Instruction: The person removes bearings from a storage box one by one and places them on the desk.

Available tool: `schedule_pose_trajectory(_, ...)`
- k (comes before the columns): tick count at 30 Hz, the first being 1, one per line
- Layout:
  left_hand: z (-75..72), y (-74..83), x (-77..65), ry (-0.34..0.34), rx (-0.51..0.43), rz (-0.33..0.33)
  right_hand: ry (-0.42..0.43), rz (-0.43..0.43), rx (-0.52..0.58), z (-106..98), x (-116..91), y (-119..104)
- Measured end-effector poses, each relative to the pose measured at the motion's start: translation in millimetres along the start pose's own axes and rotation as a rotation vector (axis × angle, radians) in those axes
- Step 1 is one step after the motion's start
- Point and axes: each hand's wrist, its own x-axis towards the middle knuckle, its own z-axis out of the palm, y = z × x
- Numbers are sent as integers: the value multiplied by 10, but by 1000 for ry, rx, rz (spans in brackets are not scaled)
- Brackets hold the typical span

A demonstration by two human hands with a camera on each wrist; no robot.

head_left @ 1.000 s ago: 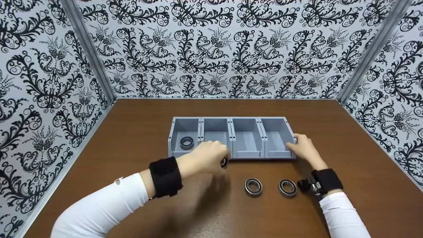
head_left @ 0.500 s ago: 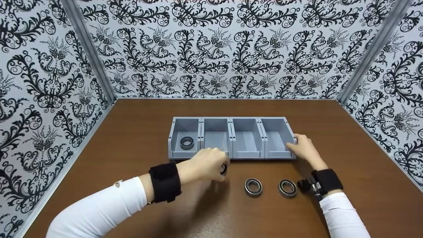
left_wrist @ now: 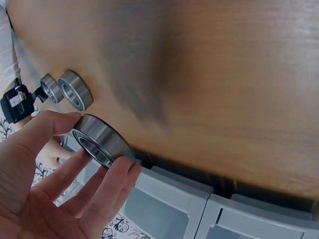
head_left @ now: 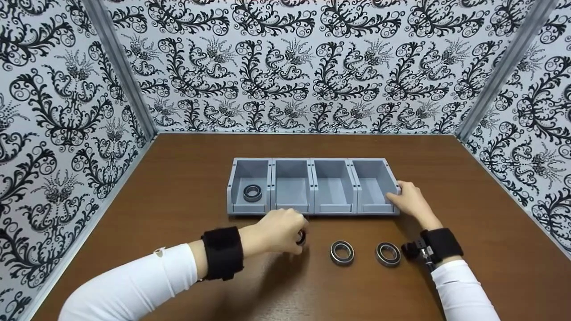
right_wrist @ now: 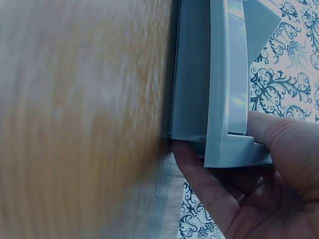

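Note:
My left hand (head_left: 280,231) pinches a steel ball bearing (left_wrist: 103,140) between thumb and fingers, above the table just in front of the grey bins. In the left wrist view the bearing's shiny outer ring faces up, held by its rim. My right hand (head_left: 412,203) grips the right side wall of the rightmost bin (head_left: 374,189), thumb inside and fingers outside; the right wrist view shows the thumb over the bin's edge (right_wrist: 219,119). Another bearing (head_left: 252,193) lies in the leftmost bin (head_left: 250,208).
Two more bearings lie flat on the brown table (head_left: 357,294), one bearing (head_left: 342,253) in front of the third bin and one bearing (head_left: 388,254) near the right wrist. Four-part row of joined bins stands mid-table. Patterned walls (head_left: 290,67) enclose the table's back and sides.
My left hand, with the bearing in it, has moved back from the second bin's front toward me and slightly lower in view. The right hand stays on the bin wall.

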Motion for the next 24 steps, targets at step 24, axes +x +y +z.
schedule_pose_trajectory(24, 219, 13, -67, 7, 40, 74, 2, 5, 2, 3, 2, -2)
